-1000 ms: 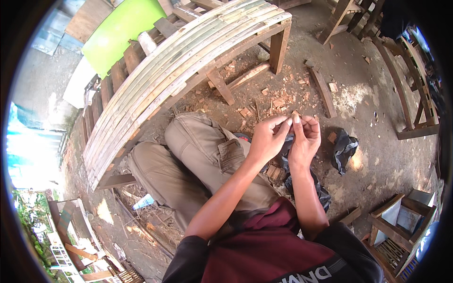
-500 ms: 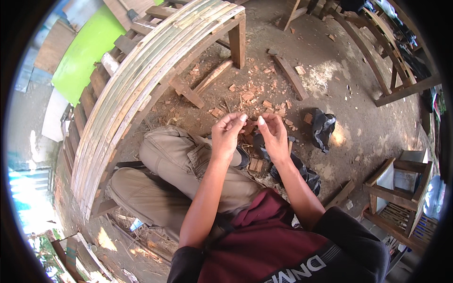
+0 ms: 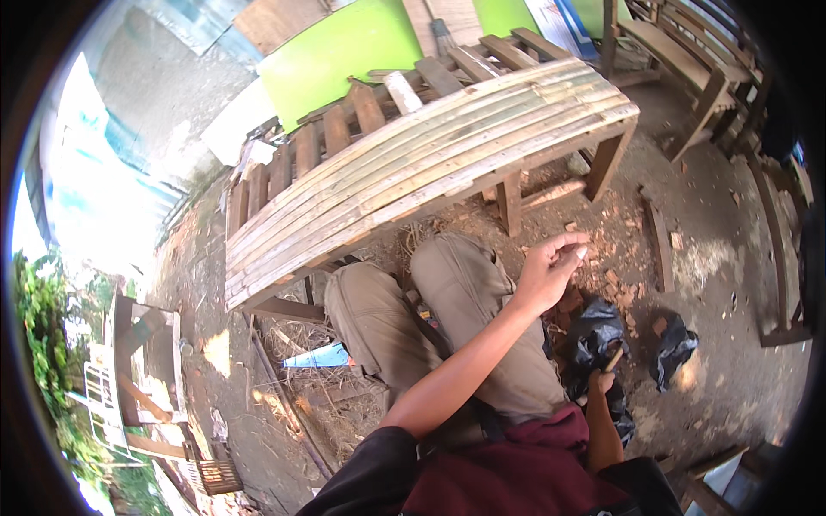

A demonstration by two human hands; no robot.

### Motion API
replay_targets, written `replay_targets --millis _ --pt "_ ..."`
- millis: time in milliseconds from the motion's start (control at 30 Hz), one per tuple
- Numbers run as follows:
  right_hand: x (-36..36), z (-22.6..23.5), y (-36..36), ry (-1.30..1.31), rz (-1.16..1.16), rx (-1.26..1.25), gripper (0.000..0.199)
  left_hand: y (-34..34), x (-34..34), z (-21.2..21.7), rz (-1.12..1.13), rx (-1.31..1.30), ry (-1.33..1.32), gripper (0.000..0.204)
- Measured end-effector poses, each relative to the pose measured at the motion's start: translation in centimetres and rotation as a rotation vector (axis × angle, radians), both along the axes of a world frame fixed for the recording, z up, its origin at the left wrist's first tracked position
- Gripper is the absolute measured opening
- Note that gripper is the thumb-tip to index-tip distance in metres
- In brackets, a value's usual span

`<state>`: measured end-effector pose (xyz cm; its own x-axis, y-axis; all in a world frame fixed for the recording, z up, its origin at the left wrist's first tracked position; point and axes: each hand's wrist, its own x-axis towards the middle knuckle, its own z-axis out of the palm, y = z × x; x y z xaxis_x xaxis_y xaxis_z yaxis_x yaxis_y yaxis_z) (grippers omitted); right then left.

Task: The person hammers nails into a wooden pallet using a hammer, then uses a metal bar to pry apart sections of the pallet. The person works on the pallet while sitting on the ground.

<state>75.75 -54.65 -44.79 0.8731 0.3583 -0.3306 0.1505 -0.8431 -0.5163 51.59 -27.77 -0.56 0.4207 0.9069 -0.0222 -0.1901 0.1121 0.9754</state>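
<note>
Since the earlier frame the hands have parted: left hand (image 3: 546,275) is raised above the knee, fingers pinched on a small pale piece (image 3: 582,252); right hand (image 3: 600,380) has dropped to a black bag (image 3: 594,331) on the ground, closed around a wooden handle (image 3: 613,359). Risk: the tiny piece could slip from the pinch and vanish among wood chips (image 3: 615,279) beneath the bamboo table (image 3: 430,163).
</note>
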Motion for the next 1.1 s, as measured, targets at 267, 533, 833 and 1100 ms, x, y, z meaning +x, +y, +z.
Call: replay_targets --millis 267,533,833,1100 --pt "-1.5 13.7 8.7 -0.180 0.116 0.734 0.049 7.1 -13.7 7.6 0.585 0.211 -0.093 0.028" --pt "-15.4 46.9 21.8 0.667 0.364 1.198 0.027 14.2 -25.4 6.7 0.710 0.315 0.260 0.020" --pt "-29.7 51.8 37.8 1.008 0.877 1.042 0.027 26.6 -33.7 4.4 0.783 0.436 0.580 0.021" --pt "-31.0 48.1 48.2 0.849 0.927 0.799 0.026 28.8 -33.4 1.7 0.744 0.516 0.703 0.021"
